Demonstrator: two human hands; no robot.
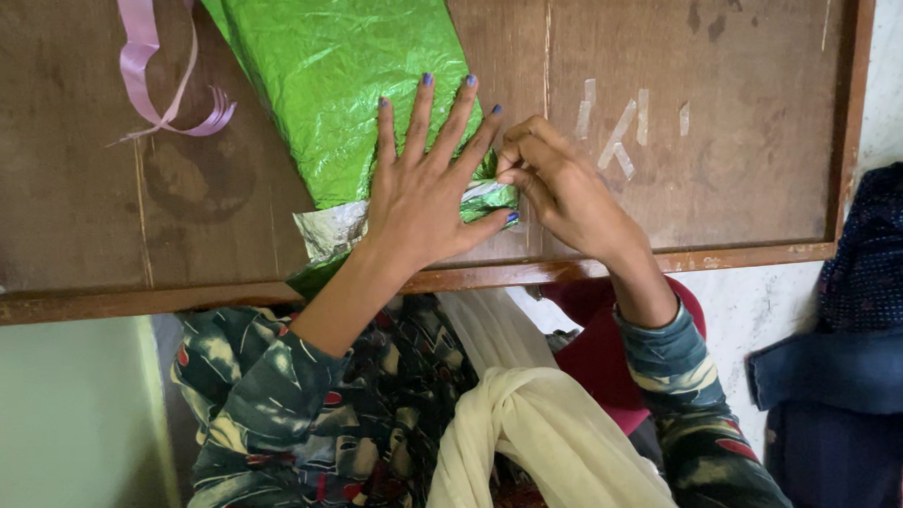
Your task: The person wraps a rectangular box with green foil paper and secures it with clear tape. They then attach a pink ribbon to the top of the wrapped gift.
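Lilac ribbon [166, 89] lies loose at 10 o'clock on the wooden desk [747, 123]. Green foil-wrapped parcel [340, 78] runs from 12 o'clock toward centre. Left hand [434, 189] — fingers spread flat — presses the parcel's near end, likely to hold the wrap down. Right hand [559, 185], touching at 3 o'clock, pinches the folded foil flap [484, 195] between fingertips — apparently creasing it.
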